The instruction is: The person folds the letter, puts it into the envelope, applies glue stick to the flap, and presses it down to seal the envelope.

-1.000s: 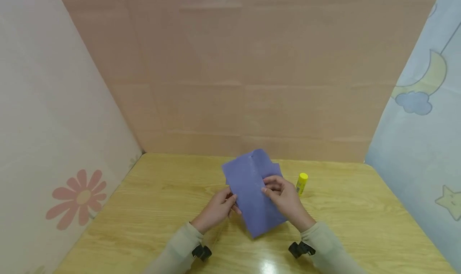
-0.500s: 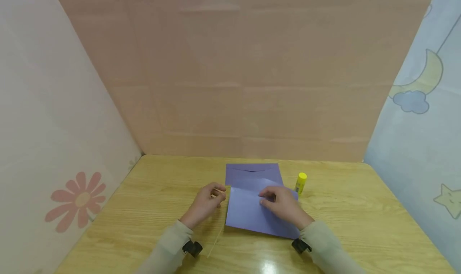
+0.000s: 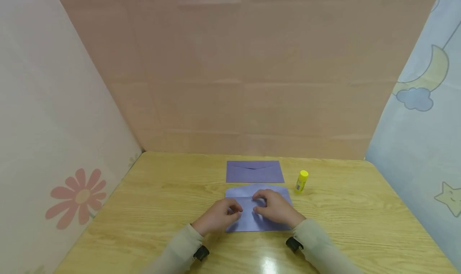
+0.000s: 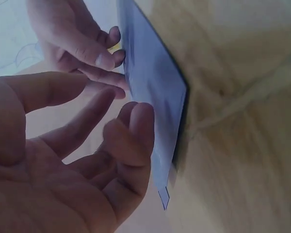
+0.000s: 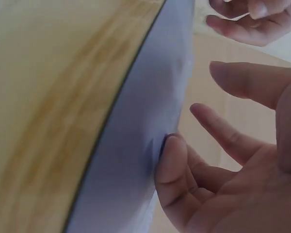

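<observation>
A purple envelope (image 3: 247, 223) lies flat on the table under both hands, its flap (image 3: 237, 192) unfolded toward the far side. My left hand (image 3: 219, 215) hovers at its left part with loosely bent fingers, nothing between them. Over the right part is my right hand (image 3: 276, 208), thumb and index finger apart. In the right wrist view, the lower fingers (image 5: 172, 160) of that hand touch the envelope's surface. The left wrist view has the left fingers (image 4: 143, 121) close to the paper; whether they touch it I cannot tell.
Behind it lies a second purple envelope (image 3: 255, 175) with its flap down. A yellow glue stick (image 3: 301, 181) stands upright to the right. Patterned sheets wall the wooden table (image 3: 173, 186) at left and right, with a brown sheet (image 3: 241, 74) at the back.
The near envelope, earlier raised and tilted between both hands, has been turned and laid flat. The left hand let go, then came back over it. The far envelope is now fully uncovered.
</observation>
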### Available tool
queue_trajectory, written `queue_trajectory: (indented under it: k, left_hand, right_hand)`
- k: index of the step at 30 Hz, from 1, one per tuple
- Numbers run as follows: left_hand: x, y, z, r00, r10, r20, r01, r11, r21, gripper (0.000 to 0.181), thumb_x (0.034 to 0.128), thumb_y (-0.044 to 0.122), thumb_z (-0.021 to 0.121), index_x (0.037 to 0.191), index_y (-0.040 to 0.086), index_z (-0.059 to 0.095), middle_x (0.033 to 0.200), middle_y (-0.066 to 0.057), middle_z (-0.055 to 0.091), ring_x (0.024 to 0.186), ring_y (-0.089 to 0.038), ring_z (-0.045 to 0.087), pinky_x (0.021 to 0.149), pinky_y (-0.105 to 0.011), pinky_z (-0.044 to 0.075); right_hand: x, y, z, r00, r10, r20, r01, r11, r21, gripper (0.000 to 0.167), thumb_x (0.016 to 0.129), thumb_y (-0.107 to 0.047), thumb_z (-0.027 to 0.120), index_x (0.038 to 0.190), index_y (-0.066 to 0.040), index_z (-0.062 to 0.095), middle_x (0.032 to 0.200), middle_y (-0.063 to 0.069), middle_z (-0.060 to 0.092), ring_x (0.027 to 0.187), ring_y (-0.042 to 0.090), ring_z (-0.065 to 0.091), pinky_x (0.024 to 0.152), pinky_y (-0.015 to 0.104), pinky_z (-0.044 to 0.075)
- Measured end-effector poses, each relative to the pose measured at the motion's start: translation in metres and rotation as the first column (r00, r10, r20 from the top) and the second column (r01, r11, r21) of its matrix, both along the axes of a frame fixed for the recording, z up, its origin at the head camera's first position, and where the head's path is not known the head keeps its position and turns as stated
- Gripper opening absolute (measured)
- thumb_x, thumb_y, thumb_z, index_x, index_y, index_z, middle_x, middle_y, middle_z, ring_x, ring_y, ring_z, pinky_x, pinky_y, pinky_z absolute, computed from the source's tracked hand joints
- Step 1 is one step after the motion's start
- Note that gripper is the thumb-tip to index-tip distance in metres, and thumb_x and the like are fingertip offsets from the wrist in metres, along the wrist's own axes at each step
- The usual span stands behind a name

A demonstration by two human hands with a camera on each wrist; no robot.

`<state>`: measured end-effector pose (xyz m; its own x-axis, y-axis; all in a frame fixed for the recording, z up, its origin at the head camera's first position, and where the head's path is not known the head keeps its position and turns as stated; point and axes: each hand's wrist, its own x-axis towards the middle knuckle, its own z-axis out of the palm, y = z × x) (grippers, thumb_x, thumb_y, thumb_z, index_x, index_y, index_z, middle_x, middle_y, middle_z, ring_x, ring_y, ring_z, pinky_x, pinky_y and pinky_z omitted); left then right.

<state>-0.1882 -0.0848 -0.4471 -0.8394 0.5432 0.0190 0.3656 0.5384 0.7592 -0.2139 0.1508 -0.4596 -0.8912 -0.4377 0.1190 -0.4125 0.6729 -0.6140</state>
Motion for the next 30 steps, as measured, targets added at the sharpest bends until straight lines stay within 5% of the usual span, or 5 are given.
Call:
queue_trajectory:
  k: [6, 13, 22, 25, 30]
  left_hand:
    - [0.005, 0.003, -0.002, 0.996, -0.065, -0.058, 0.057, 0.989, -0.136, 0.020, 0.0935, 0.017, 0.068, 0.107, 0.003, 0.073, 0.105, -0.006, 0.062, 0.097, -0.018, 0.057, 0.085, -0.030, 0.048]
    - [0.013, 0.005, 0.003, 0.994, -0.058, -0.093, 0.032, 0.964, -0.263, 0.027, 0.0905, 0.024, 0.072, 0.111, 0.007, 0.072, 0.114, -0.005, 0.057, 0.104, -0.020, 0.051, 0.087, -0.031, 0.046]
    - [0.015, 0.006, 0.007, 0.988, -0.072, -0.137, 0.017, 0.928, -0.371, 0.035, 0.0903, 0.026, 0.072, 0.120, 0.007, 0.069, 0.129, -0.009, 0.055, 0.115, -0.026, 0.047, 0.096, -0.036, 0.047]
    - [0.015, 0.007, 0.008, 0.989, -0.070, -0.133, 0.014, 0.923, -0.384, 0.036, 0.0908, 0.026, 0.072, 0.122, 0.007, 0.069, 0.132, -0.011, 0.054, 0.117, -0.028, 0.047, 0.098, -0.039, 0.047]
    - [0.016, 0.007, 0.007, 0.993, -0.044, -0.111, 0.001, 0.935, -0.354, 0.035, 0.0915, 0.025, 0.071, 0.121, 0.006, 0.069, 0.131, -0.010, 0.055, 0.118, -0.028, 0.047, 0.098, -0.039, 0.047]
  right_hand:
    - [0.003, 0.002, 0.003, 0.999, 0.035, 0.026, -0.034, 0.999, -0.027, 0.028, 0.086, -0.014, 0.076, 0.111, -0.004, 0.069, 0.107, 0.009, 0.065, 0.077, 0.016, 0.052, 0.066, 0.026, 0.043]
    - [0.006, 0.014, 0.025, 0.985, -0.172, -0.030, 0.170, 0.983, -0.067, 0.029, 0.086, -0.008, 0.073, 0.115, -0.005, 0.069, 0.112, 0.012, 0.066, 0.076, 0.012, 0.054, 0.065, 0.029, 0.047]
    - [0.002, 0.058, 0.054, 0.810, -0.499, -0.307, 0.464, 0.867, -0.182, 0.040, 0.088, -0.011, 0.067, 0.125, 0.000, 0.058, 0.109, 0.023, 0.054, 0.059, 0.020, 0.047, 0.051, 0.032, 0.039]
    - [-0.001, 0.073, 0.054, 0.788, -0.560, -0.254, 0.540, 0.828, -0.149, 0.054, 0.089, -0.016, 0.068, 0.136, 0.002, 0.047, 0.118, 0.028, 0.047, 0.064, 0.027, 0.051, 0.049, 0.033, 0.038]
    - [-0.005, 0.092, 0.047, 0.809, -0.577, -0.114, 0.577, 0.816, -0.036, 0.071, 0.090, -0.025, 0.068, 0.143, 0.009, 0.035, 0.121, 0.033, 0.046, 0.083, 0.039, 0.056, 0.055, 0.038, 0.044]
